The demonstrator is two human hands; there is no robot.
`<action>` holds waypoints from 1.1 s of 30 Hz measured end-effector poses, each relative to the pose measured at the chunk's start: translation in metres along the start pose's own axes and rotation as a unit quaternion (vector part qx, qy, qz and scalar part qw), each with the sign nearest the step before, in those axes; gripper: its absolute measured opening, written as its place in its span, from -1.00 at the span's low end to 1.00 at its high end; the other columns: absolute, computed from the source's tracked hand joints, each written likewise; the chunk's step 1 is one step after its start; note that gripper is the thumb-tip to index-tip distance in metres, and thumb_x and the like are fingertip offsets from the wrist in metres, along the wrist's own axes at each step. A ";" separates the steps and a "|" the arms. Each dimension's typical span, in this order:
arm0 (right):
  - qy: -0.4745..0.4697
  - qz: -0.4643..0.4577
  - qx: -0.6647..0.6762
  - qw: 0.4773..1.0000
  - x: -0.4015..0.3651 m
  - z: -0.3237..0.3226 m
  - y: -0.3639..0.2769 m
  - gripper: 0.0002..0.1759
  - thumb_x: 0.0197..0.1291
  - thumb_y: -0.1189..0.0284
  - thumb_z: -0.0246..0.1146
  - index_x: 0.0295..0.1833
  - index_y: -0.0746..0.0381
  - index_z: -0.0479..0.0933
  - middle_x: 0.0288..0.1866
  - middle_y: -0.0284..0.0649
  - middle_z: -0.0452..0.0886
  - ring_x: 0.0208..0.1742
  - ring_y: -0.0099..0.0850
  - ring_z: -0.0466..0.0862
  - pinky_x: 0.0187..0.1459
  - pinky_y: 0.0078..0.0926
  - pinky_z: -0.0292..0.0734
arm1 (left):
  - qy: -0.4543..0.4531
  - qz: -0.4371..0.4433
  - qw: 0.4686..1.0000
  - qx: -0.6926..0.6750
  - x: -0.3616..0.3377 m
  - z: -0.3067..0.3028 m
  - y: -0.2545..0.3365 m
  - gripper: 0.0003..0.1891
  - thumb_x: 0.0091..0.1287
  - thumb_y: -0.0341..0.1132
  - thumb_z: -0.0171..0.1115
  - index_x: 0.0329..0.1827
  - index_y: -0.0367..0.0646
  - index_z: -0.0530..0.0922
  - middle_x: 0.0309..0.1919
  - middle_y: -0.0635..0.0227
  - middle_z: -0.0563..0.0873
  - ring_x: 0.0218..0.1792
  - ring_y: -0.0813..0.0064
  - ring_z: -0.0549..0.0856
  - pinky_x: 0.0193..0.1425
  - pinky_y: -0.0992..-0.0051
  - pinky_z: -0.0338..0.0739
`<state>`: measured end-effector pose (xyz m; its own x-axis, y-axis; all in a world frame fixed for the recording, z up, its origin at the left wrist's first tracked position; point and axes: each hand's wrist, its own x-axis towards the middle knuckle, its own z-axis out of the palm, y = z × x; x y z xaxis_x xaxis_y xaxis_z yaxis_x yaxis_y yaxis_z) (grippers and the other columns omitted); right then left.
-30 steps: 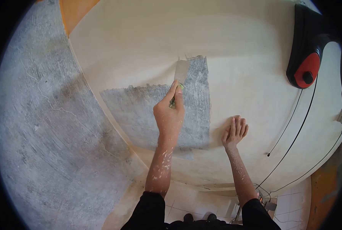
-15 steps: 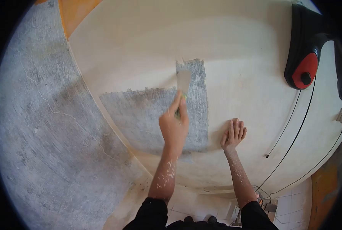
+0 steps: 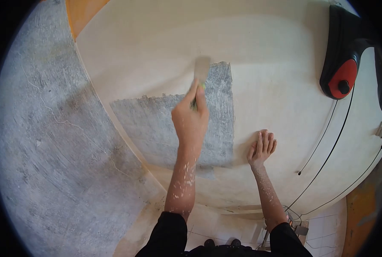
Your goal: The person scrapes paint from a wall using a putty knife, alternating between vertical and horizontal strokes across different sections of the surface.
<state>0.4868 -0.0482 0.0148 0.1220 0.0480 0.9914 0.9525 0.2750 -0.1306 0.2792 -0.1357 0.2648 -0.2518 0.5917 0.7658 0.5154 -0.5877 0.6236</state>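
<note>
My left hand is closed around the handle of a scraper, which looks slightly blurred. Its flat blade points up the wall and lies over the cream paint at the top left edge of a scraped grey patch. Most of the handle is hidden by my fingers; a bit of green shows. My right hand rests flat on the cream wall, fingers stretched out, just right of the patch. White flakes cling to both forearms.
A black and red wall fan hangs at upper right, with a pull cord and dark cables running down. At left stands a bare grey wall meeting the cream one at a corner. Tiled floor and some clutter lie below.
My left hand has pushed the scraper upward and slightly left, past the upper edge of the grey patch. My right hand has stayed in place on the wall.
</note>
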 end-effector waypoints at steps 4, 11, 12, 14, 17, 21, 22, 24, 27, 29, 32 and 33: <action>0.007 -0.011 -0.006 1.000 0.002 0.001 -0.001 -0.45 0.29 0.45 0.04 0.40 0.29 0.45 0.52 -0.05 0.39 0.63 -0.03 0.16 0.61 0.04 -0.20 | 0.045 0.046 0.998 0.000 -0.011 0.010 -0.006 -0.60 0.53 -0.19 0.18 0.30 -0.22 0.59 0.01 0.06 0.79 -0.07 0.49 0.78 0.06 0.48 0.61; 0.000 0.000 -0.003 1.000 0.000 0.004 0.002 -0.45 0.27 0.40 0.05 0.38 0.25 0.49 0.51 -0.09 0.41 0.62 -0.07 0.18 0.61 0.02 -0.21 | -0.006 -0.017 1.000 0.000 -0.021 0.004 -0.016 -0.62 0.53 -0.22 0.17 0.30 -0.24 0.59 0.02 0.02 0.78 0.07 0.36 0.77 0.18 0.45 0.59; 0.003 -0.001 -0.009 1.000 -0.001 0.003 0.002 -0.45 0.27 0.40 0.05 0.38 0.25 0.48 0.51 -0.09 0.40 0.62 -0.07 0.18 0.61 0.03 -0.21 | -0.019 -0.018 1.000 0.005 -0.023 0.006 -0.017 -0.61 0.54 -0.22 0.16 0.30 -0.26 0.59 0.02 0.02 0.78 0.06 0.36 0.77 0.18 0.45 0.59; 0.003 0.004 -0.011 1.000 -0.001 0.003 0.000 -0.45 0.26 0.41 0.05 0.38 0.25 0.49 0.51 -0.08 0.40 0.63 -0.07 0.18 0.61 0.03 -0.21 | 0.011 0.005 1.000 -0.025 0.007 0.013 -0.006 -0.62 0.53 -0.27 0.15 0.29 -0.30 0.58 0.05 0.00 0.76 0.12 0.33 0.74 0.23 0.43 0.56; -0.002 -0.005 -0.007 1.000 0.000 0.001 0.003 -0.44 0.26 0.43 0.04 0.39 0.25 0.48 0.51 -0.07 0.40 0.63 -0.07 0.18 0.61 0.03 -0.21 | 0.028 0.010 0.999 -0.029 0.029 0.003 0.024 -0.64 0.50 -0.32 0.19 0.29 -0.27 0.59 0.04 0.00 0.76 0.04 0.40 0.77 0.11 0.46 0.60; 0.001 -0.016 -0.018 1.000 0.000 0.001 0.005 -0.44 0.26 0.45 0.04 0.39 0.24 0.47 0.52 -0.07 0.39 0.63 -0.07 0.17 0.62 0.02 -0.21 | 0.018 0.002 1.000 0.021 -0.014 0.011 -0.005 -0.64 0.50 -0.31 0.19 0.30 -0.23 0.59 -0.02 0.04 0.79 -0.08 0.43 0.80 0.02 0.47 0.62; 0.004 -0.015 -0.018 1.000 0.002 0.003 0.003 -0.44 0.27 0.45 0.02 0.40 0.25 0.46 0.52 -0.07 0.38 0.63 -0.06 0.16 0.61 0.03 -0.21 | 0.019 -0.005 1.000 0.021 -0.014 0.015 -0.006 -0.64 0.50 -0.32 0.19 0.30 -0.23 0.60 -0.03 0.04 0.80 -0.08 0.43 0.81 0.01 0.47 0.62; 0.000 -0.018 -0.018 1.000 0.002 0.001 0.002 -0.43 0.29 0.47 -0.01 0.43 0.27 0.42 0.54 -0.05 0.36 0.64 -0.03 0.14 0.61 0.05 -0.21 | 0.009 -0.021 1.000 0.018 -0.013 0.012 -0.004 -0.65 0.50 -0.32 0.20 0.29 -0.22 0.60 -0.04 0.04 0.80 -0.08 0.41 0.81 -0.01 0.47 0.63; -0.010 -0.005 -0.027 1.000 -0.001 0.001 0.002 -0.42 0.26 0.45 0.03 0.42 0.24 0.45 0.53 -0.07 0.37 0.63 -0.07 0.16 0.62 0.02 -0.23 | -0.011 -0.019 1.000 0.020 -0.008 -0.002 -0.003 -0.66 0.49 -0.33 0.20 0.27 -0.22 0.62 -0.07 0.01 0.80 -0.07 0.39 0.82 -0.05 0.46 0.63; -0.005 -0.003 -0.026 1.000 -0.003 0.001 0.002 -0.43 0.28 0.44 0.03 0.43 0.23 0.43 0.53 -0.07 0.37 0.63 -0.06 0.16 0.62 0.03 -0.24 | -0.004 -0.002 1.000 0.020 -0.021 0.001 -0.016 -0.66 0.49 -0.33 0.20 0.27 -0.22 0.62 -0.09 -0.01 0.79 -0.08 0.40 0.82 -0.10 0.46 0.63; 0.001 -0.001 -0.022 1.000 0.000 0.003 -0.002 -0.43 0.31 0.41 0.02 0.44 0.23 0.41 0.54 -0.07 0.36 0.64 -0.06 0.14 0.62 0.04 -0.25 | 0.031 0.027 0.999 0.020 -0.002 0.013 -0.017 -0.66 0.49 -0.34 0.19 0.27 -0.23 0.62 -0.10 -0.04 0.79 -0.11 0.37 0.83 -0.10 0.46 0.64; -0.004 -0.005 -0.021 1.000 0.002 0.000 0.001 -0.43 0.32 0.41 0.02 0.45 0.24 0.41 0.54 -0.07 0.35 0.64 -0.06 0.13 0.62 0.03 -0.25 | 0.051 0.053 0.997 0.009 0.018 0.014 -0.006 -0.66 0.49 -0.33 0.18 0.27 -0.22 0.62 -0.10 -0.03 0.79 -0.11 0.32 0.83 -0.10 0.46 0.65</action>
<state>0.4877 -0.0477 0.0163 0.1103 0.0530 0.9925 0.9645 0.2354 -0.1198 0.2831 -0.1135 0.2723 -0.2770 0.4674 0.8395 0.5586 -0.6326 0.5365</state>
